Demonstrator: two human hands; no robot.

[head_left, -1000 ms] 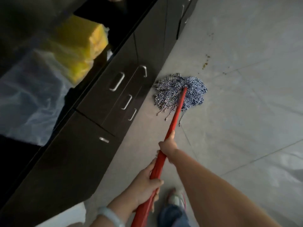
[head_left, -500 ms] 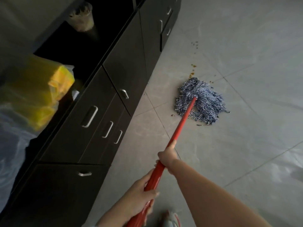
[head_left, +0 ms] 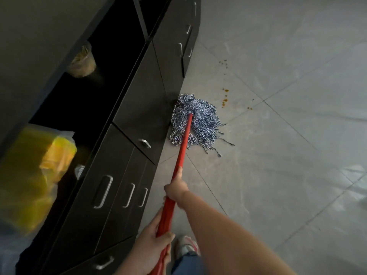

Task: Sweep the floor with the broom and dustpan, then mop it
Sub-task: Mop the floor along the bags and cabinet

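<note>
A person mops a grey tiled floor, both hands wrapped around the red mop handle. The right hand grips farther down the pole to steer, while the left hand clutches it nearer the body, likely for leverage. The blue-and-white mop head lies pressed against the base of the dark cabinet, with brown spots at its two o'clock, seemingly not yet wiped.
</note>
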